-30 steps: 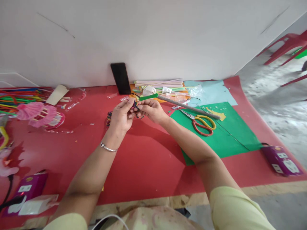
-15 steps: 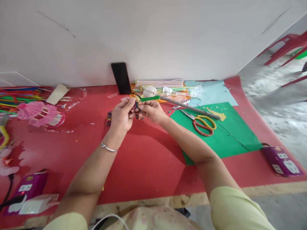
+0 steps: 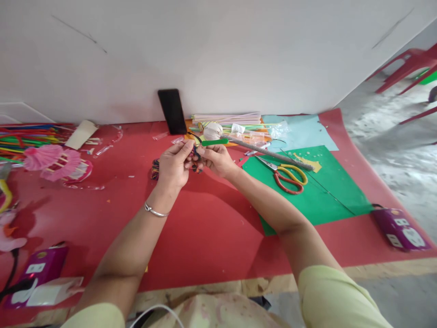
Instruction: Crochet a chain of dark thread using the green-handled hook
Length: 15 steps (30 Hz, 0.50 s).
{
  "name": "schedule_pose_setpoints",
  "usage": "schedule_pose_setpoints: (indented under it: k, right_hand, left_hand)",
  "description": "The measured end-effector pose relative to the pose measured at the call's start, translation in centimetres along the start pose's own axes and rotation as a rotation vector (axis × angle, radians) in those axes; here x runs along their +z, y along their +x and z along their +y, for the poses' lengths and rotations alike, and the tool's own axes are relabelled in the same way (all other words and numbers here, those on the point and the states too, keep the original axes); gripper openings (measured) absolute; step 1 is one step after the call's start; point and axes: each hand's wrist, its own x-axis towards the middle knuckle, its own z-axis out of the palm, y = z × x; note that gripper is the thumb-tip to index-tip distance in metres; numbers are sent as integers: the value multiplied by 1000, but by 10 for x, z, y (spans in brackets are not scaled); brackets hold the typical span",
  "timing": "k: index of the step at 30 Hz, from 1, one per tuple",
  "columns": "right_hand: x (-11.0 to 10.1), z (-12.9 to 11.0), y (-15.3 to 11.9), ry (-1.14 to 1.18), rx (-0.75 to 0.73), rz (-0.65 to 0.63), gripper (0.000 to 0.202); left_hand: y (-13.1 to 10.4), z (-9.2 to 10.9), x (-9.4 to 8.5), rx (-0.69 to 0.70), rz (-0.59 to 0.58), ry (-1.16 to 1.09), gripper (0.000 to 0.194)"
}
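Over the red table sheet [image 3: 191,237], my left hand [image 3: 173,165] and my right hand [image 3: 218,159] meet, fingers pinched on a small bundle of dark multicoloured thread [image 3: 194,157]. The fingers cover most of it. Part of a similar dark multicoloured bundle [image 3: 155,169] shows just left of my left hand. A flat green strip [image 3: 215,142] sticks out above my right hand; what supports it is hidden. A ball of white thread [image 3: 213,130] lies behind my hands. To the right, scissors [image 3: 290,176] with yellow and red handles rest on a green sheet [image 3: 327,200].
A black phone [image 3: 171,111] leans against the white wall. Coloured sticks [image 3: 30,136] and a pink paper craft [image 3: 58,161] lie at left. A grey stick [image 3: 269,152] crosses the green sheet. Purple power boxes [image 3: 401,229] sit near the front corners.
The green strip has shifted slightly down and turned a little towards level. Both hands keep their pinch on the thread, with only small finger movement.
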Motion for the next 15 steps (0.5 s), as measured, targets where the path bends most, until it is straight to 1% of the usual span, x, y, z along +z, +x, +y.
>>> schedule_pose_setpoints:
  k: [4,8,11,13,15]
  right_hand:
    - [1,3,1,0,-11,26,56]
    - [3,2,0,-42,-34,48,55]
    - [2,-6,-4,-154,-52,27,51]
    - [2,-16,-5,-210,-40,28,49]
    - [2,-25,-6,-182,-1,69,52]
  left_hand:
    - [0,-2,0,6,-20,-8,39]
    - [-1,-1,1,12,-18,3,37]
    - [0,2,0,-7,-3,26,34]
    - [1,3,-1,-23,-2,25,34]
    - [2,3,-3,-26,-8,22,35]
